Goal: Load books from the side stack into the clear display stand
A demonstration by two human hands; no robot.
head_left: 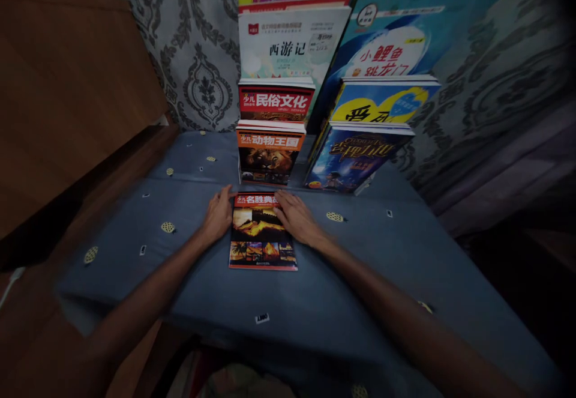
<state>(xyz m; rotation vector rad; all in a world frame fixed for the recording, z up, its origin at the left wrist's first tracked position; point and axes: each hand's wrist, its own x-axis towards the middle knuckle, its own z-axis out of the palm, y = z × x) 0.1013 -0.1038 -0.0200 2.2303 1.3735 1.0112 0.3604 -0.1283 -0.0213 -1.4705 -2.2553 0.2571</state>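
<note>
A thin paperback book [263, 227] with a red title band and a golden picture of a wall lies front cover up on the cloth. My left hand [219, 213] is closed at its upper left edge, fingertips against the side. My right hand [297, 218] grips the upper right corner, its fingers and thumb covering the end of the title. Just behind stands a book with a lion on its cover [270, 159], among upright books in a stepped rack. A red-banded book [276, 102] rises behind that one.
A dark blue book [353, 159] fronts the right column, with a yellow-and-blue book [382, 102] and a teal book [418, 32] behind it. A white book [292, 41] stands in the left column. Grey-blue cloth [135, 206] covers the table; a wooden cabinet [76, 92] is at left.
</note>
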